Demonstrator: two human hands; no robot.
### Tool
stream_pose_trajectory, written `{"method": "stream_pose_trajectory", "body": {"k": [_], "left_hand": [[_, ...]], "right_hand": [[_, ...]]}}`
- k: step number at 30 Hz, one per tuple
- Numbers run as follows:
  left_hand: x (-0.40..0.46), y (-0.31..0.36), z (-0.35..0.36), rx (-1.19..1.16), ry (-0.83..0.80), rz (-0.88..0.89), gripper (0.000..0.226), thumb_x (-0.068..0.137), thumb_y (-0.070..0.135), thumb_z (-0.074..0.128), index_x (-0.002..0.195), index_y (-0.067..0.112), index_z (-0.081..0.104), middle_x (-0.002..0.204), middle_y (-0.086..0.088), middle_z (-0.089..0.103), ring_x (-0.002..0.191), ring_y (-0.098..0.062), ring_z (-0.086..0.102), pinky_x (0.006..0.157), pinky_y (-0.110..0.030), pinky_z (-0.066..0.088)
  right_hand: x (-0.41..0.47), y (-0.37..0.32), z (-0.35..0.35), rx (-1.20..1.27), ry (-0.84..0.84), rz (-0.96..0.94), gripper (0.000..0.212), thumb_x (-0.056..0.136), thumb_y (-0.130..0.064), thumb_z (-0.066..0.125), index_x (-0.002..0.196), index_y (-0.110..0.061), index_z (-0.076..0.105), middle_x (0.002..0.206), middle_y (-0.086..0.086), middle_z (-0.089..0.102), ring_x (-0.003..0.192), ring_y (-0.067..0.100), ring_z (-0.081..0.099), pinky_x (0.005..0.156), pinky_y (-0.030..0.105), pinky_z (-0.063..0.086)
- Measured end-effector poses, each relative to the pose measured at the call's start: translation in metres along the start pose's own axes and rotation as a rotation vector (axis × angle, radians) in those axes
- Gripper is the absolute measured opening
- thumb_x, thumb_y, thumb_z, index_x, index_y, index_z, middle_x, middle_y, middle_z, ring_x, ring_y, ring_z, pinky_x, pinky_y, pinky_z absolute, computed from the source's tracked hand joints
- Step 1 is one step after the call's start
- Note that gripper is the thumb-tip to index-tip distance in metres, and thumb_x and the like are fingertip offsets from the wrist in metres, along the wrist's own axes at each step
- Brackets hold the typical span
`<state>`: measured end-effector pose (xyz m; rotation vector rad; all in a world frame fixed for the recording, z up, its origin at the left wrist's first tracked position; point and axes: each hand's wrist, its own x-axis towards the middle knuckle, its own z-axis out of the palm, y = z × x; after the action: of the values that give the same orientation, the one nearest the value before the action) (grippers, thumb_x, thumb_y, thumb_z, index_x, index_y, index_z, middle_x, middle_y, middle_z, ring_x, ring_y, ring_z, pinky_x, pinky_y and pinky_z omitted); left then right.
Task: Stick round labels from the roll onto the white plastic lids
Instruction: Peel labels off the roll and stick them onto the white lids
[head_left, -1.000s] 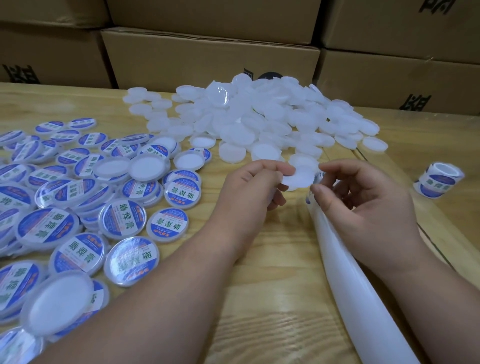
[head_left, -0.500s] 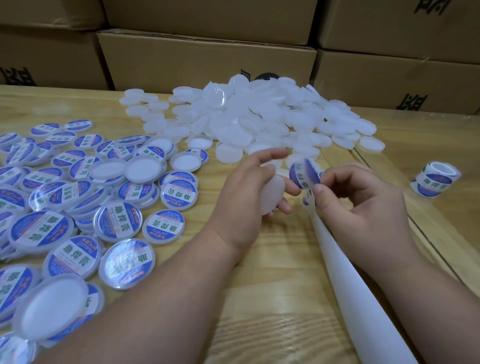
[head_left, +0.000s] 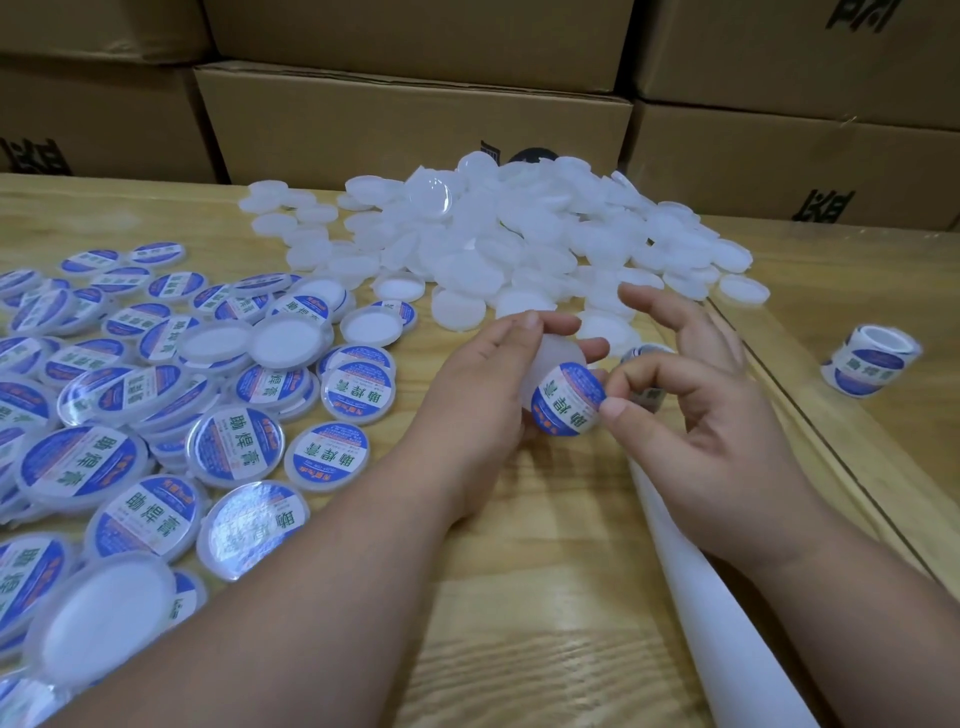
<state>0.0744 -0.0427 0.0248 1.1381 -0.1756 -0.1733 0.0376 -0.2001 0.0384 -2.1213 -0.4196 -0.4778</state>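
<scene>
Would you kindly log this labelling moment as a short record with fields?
left hand: left hand grips a white round plastic lid, tilted
right hand: right hand pinches a round blue-and-white label against that lid
unlabelled stock: heap of plain white lids at the table's far side
finished stock: labelled lids spread on the person's left
spare roll: small label roll at far right, apart from both hands
backing: white liner strip trailing toward the camera
</scene>
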Motion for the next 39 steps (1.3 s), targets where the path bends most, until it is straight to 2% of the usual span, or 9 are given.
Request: {"method": "stream_pose_trajectory", "body": {"k": [3,6,12,14,17,29,33,39], "left_hand": [[0.0,0.004,0.0,-0.08,-0.062,-0.084,0.038,0.106,0.04,0.038,0.1,0.015,0.067,0.108,-0.018,0.075,0.086,-0.027,0.072,0.065,-0.034,0.056],[0.0,0.005,0.001,-0.116,-0.097,-0.103,0.034,0.089,0.036,0.046,0.099,0.013,0.069,0.108,-0.022,0.073,0.081,-0.029,0.069,0.057,-0.031,0.052],[0.002,0.001,-0.003,-0.114,-0.146,-0.075,0.035,0.079,0.024,0.042,0.099,0.013,0.068,0.103,-0.02,0.074,0.08,-0.028,0.069,0.057,-0.031,0.054],[0.003,-0.001,-0.003,-0.092,-0.145,-0.068,0.035,0.079,0.023,0.042,0.099,0.014,0.069,0.105,-0.022,0.073,0.082,-0.029,0.069,0.057,-0.032,0.054],[0.003,-0.002,-0.004,-0.079,-0.141,-0.061,0.033,0.081,0.022,0.044,0.097,0.016,0.072,0.106,-0.022,0.074,0.084,-0.029,0.069,0.058,-0.033,0.055],[0.004,-0.002,-0.001,-0.026,-0.109,-0.065,0.034,0.075,0.013,0.046,0.088,0.023,0.076,0.106,-0.02,0.074,0.084,-0.029,0.07,0.057,-0.033,0.055],[0.005,-0.003,-0.001,-0.014,-0.097,-0.065,0.038,0.071,0.008,0.046,0.086,0.024,0.077,0.111,-0.023,0.072,0.086,-0.032,0.069,0.058,-0.033,0.055],[0.006,-0.005,0.0,0.019,-0.094,-0.06,0.049,0.062,-0.001,0.043,0.09,0.024,0.074,0.111,-0.021,0.073,0.087,-0.031,0.069,0.059,-0.032,0.056]], "right_hand": [[0.0,0.0,0.002,-0.048,0.048,0.024,0.012,0.079,-0.048,0.06,0.072,-0.039,0.065,0.148,-0.018,0.047,0.147,0.011,0.028,0.119,0.045,0.022],[0.0,-0.001,0.003,-0.077,0.092,0.047,0.008,0.081,-0.039,0.067,0.073,-0.041,0.066,0.147,-0.016,0.049,0.148,0.012,0.028,0.119,0.054,0.023],[0.001,-0.001,0.003,-0.093,0.108,0.097,0.011,0.083,-0.037,0.07,0.074,-0.044,0.067,0.145,-0.015,0.051,0.146,0.01,0.031,0.119,0.051,0.023],[0.002,0.001,0.004,-0.101,0.108,0.113,0.022,0.087,-0.029,0.077,0.073,-0.043,0.067,0.143,-0.014,0.052,0.145,0.012,0.033,0.118,0.05,0.024],[0.002,0.003,0.003,-0.103,0.114,0.138,0.026,0.086,-0.021,0.077,0.072,-0.042,0.068,0.141,-0.014,0.053,0.145,0.012,0.034,0.118,0.049,0.026],[0.003,0.008,0.005,-0.111,0.12,0.153,0.02,0.084,-0.027,0.074,0.071,-0.041,0.069,0.138,-0.016,0.054,0.143,0.011,0.035,0.118,0.05,0.026],[0.003,0.009,0.006,-0.109,0.121,0.158,0.012,0.081,-0.036,0.069,0.071,-0.043,0.069,0.137,-0.019,0.054,0.142,0.005,0.034,0.118,0.039,0.027],[0.004,0.013,0.006,-0.117,0.116,0.141,0.011,0.08,-0.037,0.069,0.072,-0.045,0.069,0.134,-0.022,0.054,0.14,0.004,0.035,0.107,0.017,0.024]]}}
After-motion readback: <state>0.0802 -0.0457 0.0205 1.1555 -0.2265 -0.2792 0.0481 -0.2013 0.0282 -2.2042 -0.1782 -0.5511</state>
